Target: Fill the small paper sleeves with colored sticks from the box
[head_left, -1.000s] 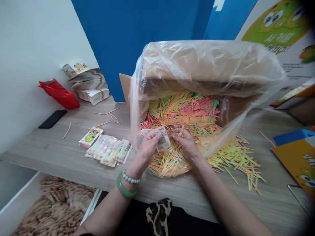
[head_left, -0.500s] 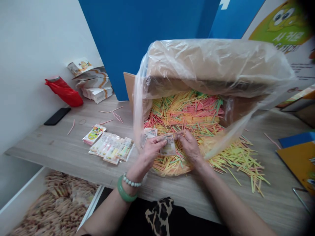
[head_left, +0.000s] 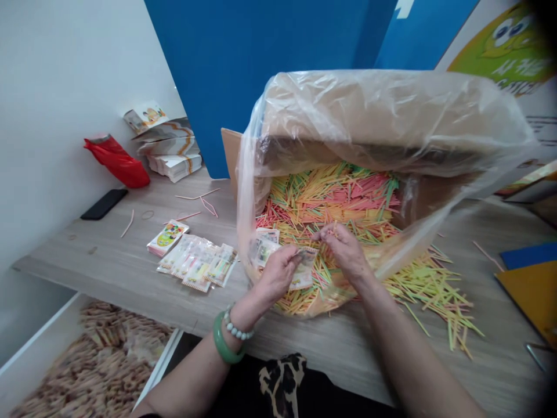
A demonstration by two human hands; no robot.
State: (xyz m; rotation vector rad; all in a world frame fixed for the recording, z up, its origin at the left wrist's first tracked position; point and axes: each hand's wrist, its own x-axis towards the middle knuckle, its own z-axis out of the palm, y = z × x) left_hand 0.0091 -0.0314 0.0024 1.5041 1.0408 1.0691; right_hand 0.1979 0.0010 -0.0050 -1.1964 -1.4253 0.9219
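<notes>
The left hand (head_left: pixel 278 270) has its grip closed on the edge of a clear packet (head_left: pixel 307 271), which lies low over the sticks (head_left: pixel 333 200) at the near side of the bag (head_left: pixel 391 110). The right hand (head_left: pixel 346 249) is just beside it, fingertips drawn together; they seem to pinch a few sticks, though blur hides how many. Packet and right fingertips are apart, and the packet looks limp, so any move with it calls for a light, steady pinch. More packets (head_left: pixel 195 264) overlap on the desk (head_left: pixel 143 264), beside a card stack (head_left: pixel 169 235).
</notes>
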